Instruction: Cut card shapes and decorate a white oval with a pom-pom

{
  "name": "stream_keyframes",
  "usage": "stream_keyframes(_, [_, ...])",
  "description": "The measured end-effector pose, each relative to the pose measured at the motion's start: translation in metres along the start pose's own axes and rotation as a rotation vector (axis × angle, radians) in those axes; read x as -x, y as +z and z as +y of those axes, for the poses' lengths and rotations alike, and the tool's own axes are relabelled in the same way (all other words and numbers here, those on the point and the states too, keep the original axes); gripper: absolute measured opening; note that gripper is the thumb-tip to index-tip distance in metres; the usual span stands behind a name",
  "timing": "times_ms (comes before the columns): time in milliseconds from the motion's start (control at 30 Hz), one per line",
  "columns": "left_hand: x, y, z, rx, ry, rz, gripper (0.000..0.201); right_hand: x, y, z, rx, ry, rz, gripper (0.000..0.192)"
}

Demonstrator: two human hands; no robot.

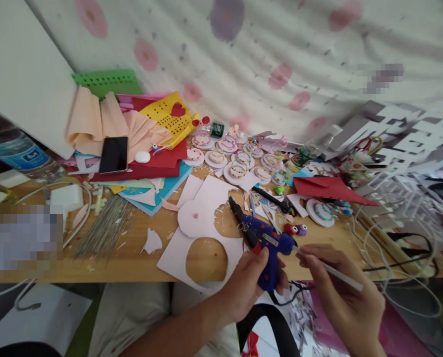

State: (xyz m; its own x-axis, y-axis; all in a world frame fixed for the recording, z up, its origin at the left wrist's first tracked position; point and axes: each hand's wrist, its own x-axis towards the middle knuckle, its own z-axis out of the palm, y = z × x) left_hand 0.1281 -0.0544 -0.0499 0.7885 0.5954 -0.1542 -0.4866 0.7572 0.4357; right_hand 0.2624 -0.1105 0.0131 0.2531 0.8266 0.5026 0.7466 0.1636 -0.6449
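Head view — wooden table [139, 258] strewn with craft paper. Blue glue gun [266, 243] above its near edge, nozzle angled away, grasped by left hand [244, 282]. Right hand [340, 292] pinches glue stick [329, 270] — tip at the gun's rear.

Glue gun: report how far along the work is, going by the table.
Done: many decorated round discs lie finished on the table. In hand: left hand grips the blue glue gun; right hand feeds a glue stick into its back. Left: pink cut-out card lies undecorated.
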Motion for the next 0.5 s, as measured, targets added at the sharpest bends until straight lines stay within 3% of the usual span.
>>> stream_keyframes(233, [-0.0015, -0.0045, -0.0050, 0.056, -0.029, 0.110, 0.050, 0.0103, -0.0099, 0.0126, 0.066, -0.064, -0.021, 0.020])
stream_keyframes(500, [-0.0018, -0.0061, -0.0080, 0.120, -0.029, 0.066, 0.044, 0.0048, -0.0075, 0.0057, 0.125, -0.134, 0.037, 0.022])
